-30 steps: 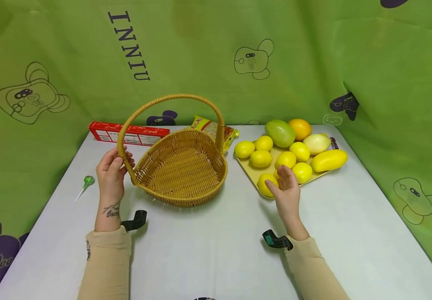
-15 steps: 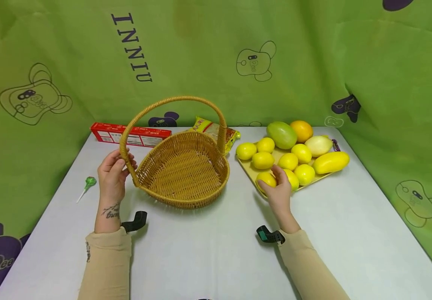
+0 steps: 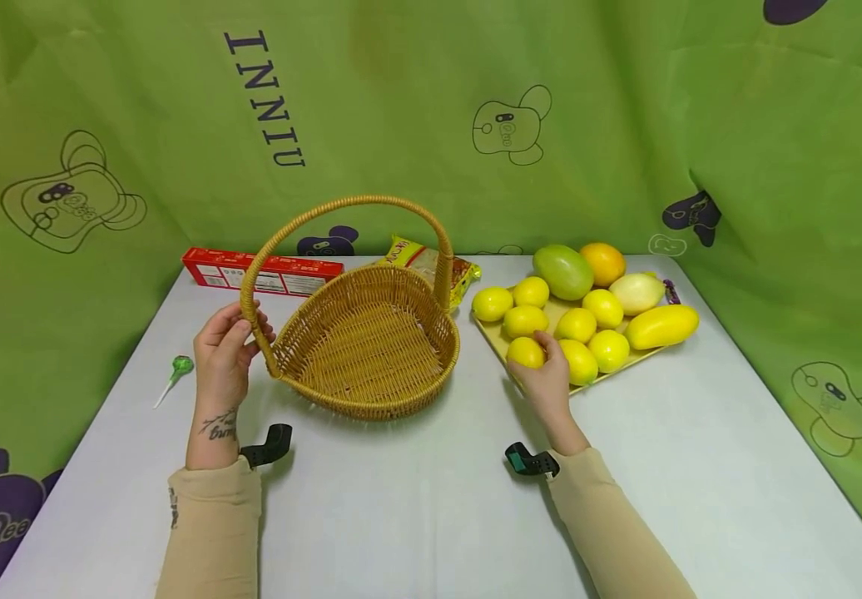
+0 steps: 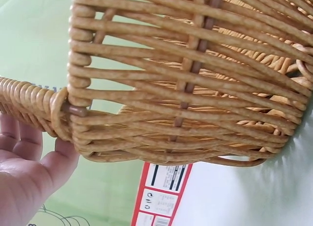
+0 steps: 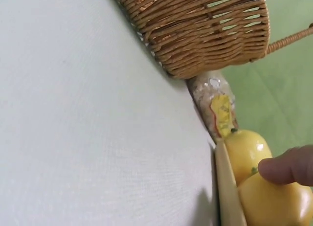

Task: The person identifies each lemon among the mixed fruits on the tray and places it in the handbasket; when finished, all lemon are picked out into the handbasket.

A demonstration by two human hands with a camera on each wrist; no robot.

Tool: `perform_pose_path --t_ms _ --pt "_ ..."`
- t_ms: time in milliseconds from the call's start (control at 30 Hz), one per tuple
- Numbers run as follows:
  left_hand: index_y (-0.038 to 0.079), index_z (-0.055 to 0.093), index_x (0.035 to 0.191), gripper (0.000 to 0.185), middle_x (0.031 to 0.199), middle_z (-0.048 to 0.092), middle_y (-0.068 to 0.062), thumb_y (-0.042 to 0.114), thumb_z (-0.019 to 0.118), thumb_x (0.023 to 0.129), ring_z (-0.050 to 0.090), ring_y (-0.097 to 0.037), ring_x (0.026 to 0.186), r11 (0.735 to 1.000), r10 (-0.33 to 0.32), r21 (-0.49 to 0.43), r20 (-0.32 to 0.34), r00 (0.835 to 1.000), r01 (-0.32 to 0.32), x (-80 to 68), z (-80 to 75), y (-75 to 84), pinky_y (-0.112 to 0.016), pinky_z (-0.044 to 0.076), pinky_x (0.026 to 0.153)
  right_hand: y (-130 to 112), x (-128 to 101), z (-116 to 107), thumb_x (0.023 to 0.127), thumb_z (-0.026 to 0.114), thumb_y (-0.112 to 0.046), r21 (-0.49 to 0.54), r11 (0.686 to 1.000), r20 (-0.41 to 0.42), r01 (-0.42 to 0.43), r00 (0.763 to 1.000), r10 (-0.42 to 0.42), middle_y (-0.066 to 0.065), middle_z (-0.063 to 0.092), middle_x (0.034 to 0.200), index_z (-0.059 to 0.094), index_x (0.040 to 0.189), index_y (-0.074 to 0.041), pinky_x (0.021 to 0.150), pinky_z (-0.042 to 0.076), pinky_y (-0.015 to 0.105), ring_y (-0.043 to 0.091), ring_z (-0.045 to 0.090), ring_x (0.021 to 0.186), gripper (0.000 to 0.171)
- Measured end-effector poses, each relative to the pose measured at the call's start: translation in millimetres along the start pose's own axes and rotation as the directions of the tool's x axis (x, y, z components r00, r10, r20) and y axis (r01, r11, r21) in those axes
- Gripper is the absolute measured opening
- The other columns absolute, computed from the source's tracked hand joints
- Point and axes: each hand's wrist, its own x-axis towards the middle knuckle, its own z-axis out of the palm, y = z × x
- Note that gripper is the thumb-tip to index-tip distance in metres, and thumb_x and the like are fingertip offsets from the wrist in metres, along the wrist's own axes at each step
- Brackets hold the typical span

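Note:
At the left, my left hand [image 3: 223, 353] holds the handle [image 3: 249, 308] of an empty wicker basket [image 3: 371, 358], thumb and fingers about its lower end. The left wrist view has the left thumb and fingers against the wrapped handle [image 4: 29, 101] beside the woven wall. On the right, my right hand [image 3: 547, 383] grips a lemon [image 3: 525, 353] at the near left corner of a pale yellow tray [image 5: 227, 187]. Its thumb [image 5: 288, 167] lies on that lemon in the right wrist view. More lemons [image 3: 526, 321] sit round it on the tray.
Also on the tray are a green mango-like fruit [image 3: 562, 272], an orange [image 3: 602, 264], a pale oval fruit [image 3: 636, 294] and a long yellow fruit [image 3: 662, 327]. Behind the basket lie a red box [image 3: 262, 271] and a yellow snack packet [image 3: 416, 254]. A green lollipop [image 3: 180, 366] lies far left.
My right hand has moved left and down from open above the tray onto the near corner lemon, closing its fingers round it. The left hand still holds the basket handle.

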Motion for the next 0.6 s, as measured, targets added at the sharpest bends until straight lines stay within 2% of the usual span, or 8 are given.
perform_pose_path --t_ms 200,400,600 --pt "0.009 0.068 0.100 0.022 0.082 0.063 -0.004 0.001 0.049 0.091 0.060 -0.014 0.072 1.000 -0.015 -0.001 0.042 0.999 0.015 -0.4 -3.9 1.5 -0.025 0.056 0.065 -4.2 -2.7 -2.9 0.070 0.073 -0.005 -0.017 0.999 0.004 -0.029 1.000 0.029 0.019 0.046 0.131 0.047 0.127 0.001 0.102 0.035 0.044 0.029 0.043 0.119 0.064" --pt "0.009 0.067 0.102 0.021 0.085 0.063 -0.005 0.002 0.050 0.092 0.061 -0.014 0.075 1.000 -0.002 -0.006 0.111 0.994 0.002 1.4 -5.2 4.2 -0.025 0.056 0.067 -27.0 -7.5 -7.6 0.071 0.070 0.001 0.119 0.993 0.024 0.021 0.999 -0.024 0.011 0.048 0.130 0.047 0.128 -0.002 0.098 0.036 0.036 0.022 0.044 0.113 0.062" --pt "0.009 0.067 0.103 0.022 0.085 0.063 -0.003 0.002 0.049 0.092 0.060 -0.013 0.076 1.000 0.004 0.014 0.138 0.990 -0.006 1.4 -4.8 4.8 -0.024 0.055 0.068 -56.8 -18.7 3.8 0.072 0.067 0.008 0.244 0.969 0.149 0.039 0.986 -0.077 0.011 0.047 0.131 0.046 0.130 -0.001 0.089 0.038 0.025 0.017 0.043 0.110 0.062"
